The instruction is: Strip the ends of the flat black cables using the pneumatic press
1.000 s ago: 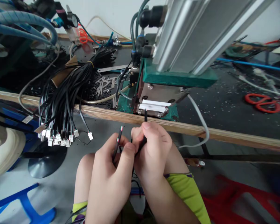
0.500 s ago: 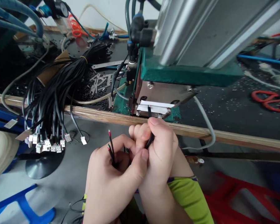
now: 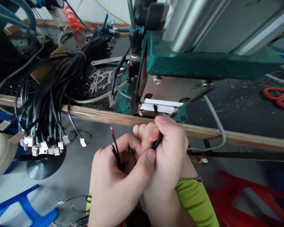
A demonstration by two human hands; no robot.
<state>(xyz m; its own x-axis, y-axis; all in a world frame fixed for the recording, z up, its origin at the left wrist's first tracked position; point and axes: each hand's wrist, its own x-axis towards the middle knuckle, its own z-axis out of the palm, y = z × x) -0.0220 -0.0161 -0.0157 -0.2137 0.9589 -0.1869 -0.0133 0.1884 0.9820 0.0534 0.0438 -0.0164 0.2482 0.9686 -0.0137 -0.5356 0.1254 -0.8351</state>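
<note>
My right hand is closed on a black cable, thumb on top. The cable's tip reaches into the slot between two white strips on the machine's metal block. My left hand is curled around several black cables whose stripped ends, with red and green wires, stick up between thumb and forefinger. Its thumb touches the right hand, near the cable held there. The rest of the cables is hidden by my hands, though some with metal connectors hang below at the lower left.
A bundle of black cables with metal USB plugs hangs over the wooden bench edge at left. The green press head overhangs the slot. Red-handled scissors lie at right. A red stool and a blue stool stand below.
The view has shifted a little, so the machine looks nearer and my hands sit slightly further right. Both hands keep their hold, and the cable tip remains in the slot.
</note>
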